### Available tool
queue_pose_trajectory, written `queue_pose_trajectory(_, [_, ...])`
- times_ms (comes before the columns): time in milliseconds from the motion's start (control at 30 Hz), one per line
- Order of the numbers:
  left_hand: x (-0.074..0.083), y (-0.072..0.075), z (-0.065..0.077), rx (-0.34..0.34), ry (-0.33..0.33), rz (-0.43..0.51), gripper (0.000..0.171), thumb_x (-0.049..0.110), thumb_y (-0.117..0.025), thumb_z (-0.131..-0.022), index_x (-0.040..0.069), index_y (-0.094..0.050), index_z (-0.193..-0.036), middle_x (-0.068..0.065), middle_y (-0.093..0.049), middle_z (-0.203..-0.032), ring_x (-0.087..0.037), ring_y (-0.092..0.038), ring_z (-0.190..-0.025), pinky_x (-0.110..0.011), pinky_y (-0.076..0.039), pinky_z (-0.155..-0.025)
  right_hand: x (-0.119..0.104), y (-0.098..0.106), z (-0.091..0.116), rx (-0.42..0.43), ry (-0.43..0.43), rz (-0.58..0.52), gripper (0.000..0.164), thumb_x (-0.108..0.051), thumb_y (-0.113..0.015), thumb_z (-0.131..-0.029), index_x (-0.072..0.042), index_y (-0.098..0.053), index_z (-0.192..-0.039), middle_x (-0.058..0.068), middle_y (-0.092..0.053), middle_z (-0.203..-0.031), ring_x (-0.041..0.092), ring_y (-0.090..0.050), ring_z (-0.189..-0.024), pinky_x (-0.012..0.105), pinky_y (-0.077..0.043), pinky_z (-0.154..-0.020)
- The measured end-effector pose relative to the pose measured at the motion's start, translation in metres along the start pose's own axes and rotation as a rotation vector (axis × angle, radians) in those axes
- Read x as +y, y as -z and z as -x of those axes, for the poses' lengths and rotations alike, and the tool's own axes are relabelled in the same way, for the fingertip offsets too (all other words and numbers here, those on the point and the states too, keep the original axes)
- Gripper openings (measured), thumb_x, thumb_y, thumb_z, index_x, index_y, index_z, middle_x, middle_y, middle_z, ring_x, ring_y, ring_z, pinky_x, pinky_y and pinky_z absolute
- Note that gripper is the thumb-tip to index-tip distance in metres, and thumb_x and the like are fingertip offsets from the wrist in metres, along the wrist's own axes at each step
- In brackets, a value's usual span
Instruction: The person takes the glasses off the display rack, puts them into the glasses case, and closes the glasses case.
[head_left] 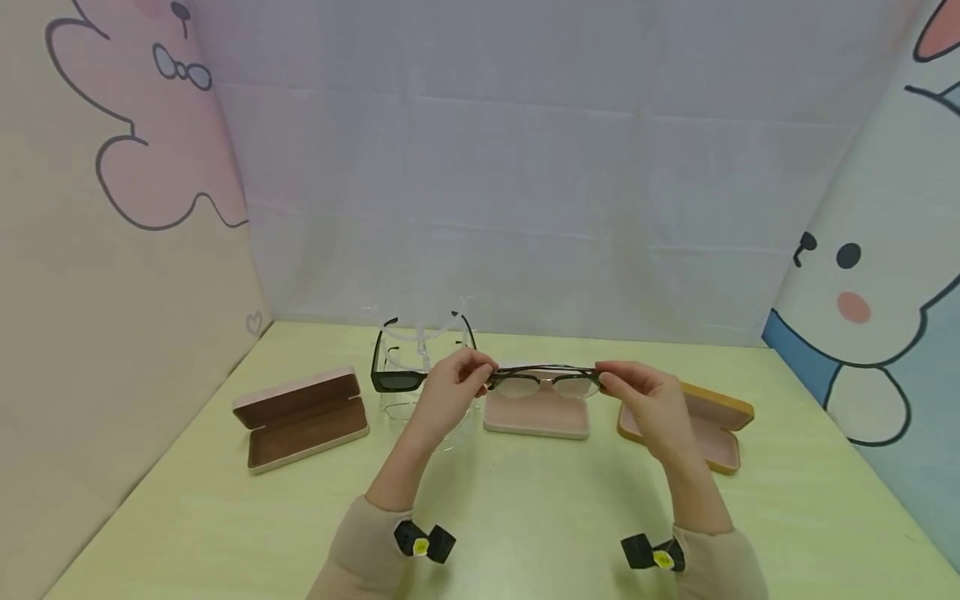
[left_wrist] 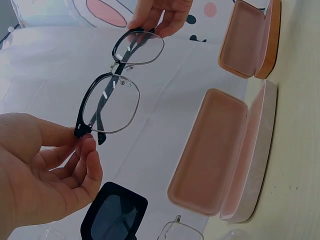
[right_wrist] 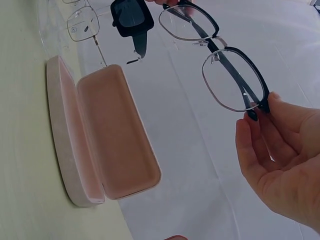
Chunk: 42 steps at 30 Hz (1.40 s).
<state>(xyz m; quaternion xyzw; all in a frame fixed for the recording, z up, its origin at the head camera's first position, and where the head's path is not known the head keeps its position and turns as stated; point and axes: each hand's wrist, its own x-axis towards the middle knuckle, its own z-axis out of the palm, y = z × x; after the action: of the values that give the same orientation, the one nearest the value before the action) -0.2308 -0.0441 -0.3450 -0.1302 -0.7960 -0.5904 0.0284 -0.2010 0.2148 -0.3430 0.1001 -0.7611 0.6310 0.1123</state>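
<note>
Together, the left hand (head_left: 452, 388) and the right hand (head_left: 656, 406) hold up a pair of black-topped glasses (left_wrist: 118, 68), each pinching one end between thumb and fingers. The glasses are in the air over the desk (head_left: 525, 521), with their arms folded. From the head, they look like a thin dark strip in front of the open pink case (head_left: 536, 417), but both wrist views show their big clear lenses. The right hand hides part of the orange case (left_wrist: 242, 37) from the head; the left wrist view shows more of its inside. Only the head view shows the brown-lined case (head_left: 303, 419), open on the left. Dark sunglasses (right_wrist: 131, 17) sit near the left hand.
</note>
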Motion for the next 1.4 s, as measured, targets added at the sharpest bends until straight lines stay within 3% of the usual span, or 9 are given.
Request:
queue_pose_trajectory(200, [-0.004,-0.010,-0.004,-0.022,0.023,0.012,0.012,0.017,-0.054,-0.092,0.011,-0.063,-0.097,-0.007,-0.060,-0.084,-0.015,-0.056,-0.073,-0.027,-0.050,-0.067,0.008,0.005,0.000,0.037,-0.018,-0.024,0.034,-0.012,-0.061,-0.087,0.015,-0.058,-0.106,-0.013,-0.067,-0.086,0.004,-0.065,-0.079,0.018,-0.051,-0.072])
queue_pose_trajectory(367, [-0.008,-0.018,-0.005,-0.029,0.028,-0.080,0.011,0.017,-0.055,-0.091,0.015,-0.062,-0.098,-0.002,-0.060,-0.089,-0.014,-0.055,-0.073,-0.027,-0.047,-0.063,0.014,0.008,-0.001,0.059,-0.054,-0.020,0.034,-0.012,-0.062,-0.086,0.017,-0.057,-0.104,-0.011,-0.067,-0.083,0.005,-0.065,-0.075,0.021,-0.053,-0.069])
queue_pose_trajectory(533, [-0.014,-0.029,-0.008,0.007,-0.021,-0.224,0.009,0.015,-0.055,-0.090,0.014,-0.063,-0.096,0.000,-0.060,-0.087,-0.011,-0.052,-0.071,-0.025,-0.044,-0.058,0.021,0.009,-0.002,0.066,-0.089,-0.030,0.021,-0.012,-0.063,-0.085,0.006,-0.065,-0.096,-0.008,-0.067,-0.081,0.005,-0.065,-0.074,0.021,-0.053,-0.068])
queue_pose_trajectory(767, [-0.021,-0.042,-0.013,0.108,-0.125,-0.354,0.008,0.011,-0.056,-0.089,0.010,-0.064,-0.092,0.000,-0.059,-0.083,-0.010,-0.052,-0.070,-0.022,-0.044,-0.060,0.036,0.010,-0.007,0.060,-0.128,-0.062,0.033,-0.007,-0.061,-0.086,0.020,-0.055,-0.103,-0.008,-0.066,-0.078,0.005,-0.065,-0.073,0.021,-0.053,-0.067])
queue_pose_trajectory(967, [-0.025,-0.051,-0.011,0.142,-0.168,-0.451,0.007,0.009,-0.056,-0.089,0.009,-0.063,-0.089,-0.001,-0.056,-0.079,-0.011,-0.051,-0.068,-0.020,-0.042,-0.059,0.044,0.008,-0.009,0.069,-0.225,0.013,0.030,-0.007,-0.059,-0.087,0.017,-0.056,-0.105,-0.006,-0.065,-0.080,0.004,-0.065,-0.074,0.022,-0.053,-0.069])
queue_pose_trajectory(1167, [-0.029,-0.058,-0.010,0.123,-0.138,-0.502,0.006,0.009,-0.058,-0.087,0.007,-0.062,-0.091,-0.003,-0.058,-0.083,-0.014,-0.054,-0.073,-0.024,-0.044,-0.062,0.046,0.008,-0.011,0.071,-0.299,0.194,0.031,-0.014,-0.059,-0.089,0.009,-0.059,-0.109,0.012,-0.065,-0.096,0.006,-0.065,-0.075,0.028,-0.053,-0.073])
queue_pose_trajectory(1400, [-0.036,-0.064,-0.005,0.071,-0.070,-0.553,0.020,0.012,-0.057,-0.088,0.002,-0.063,-0.104,-0.010,-0.061,-0.096,-0.023,-0.060,-0.086,-0.033,-0.049,-0.072,0.057,0.005,-0.015,0.079,-0.338,0.308,0.030,-0.019,-0.061,-0.087,0.004,-0.063,-0.106,0.014,-0.067,-0.095,0.006,-0.065,-0.070,0.031,-0.054,-0.070])
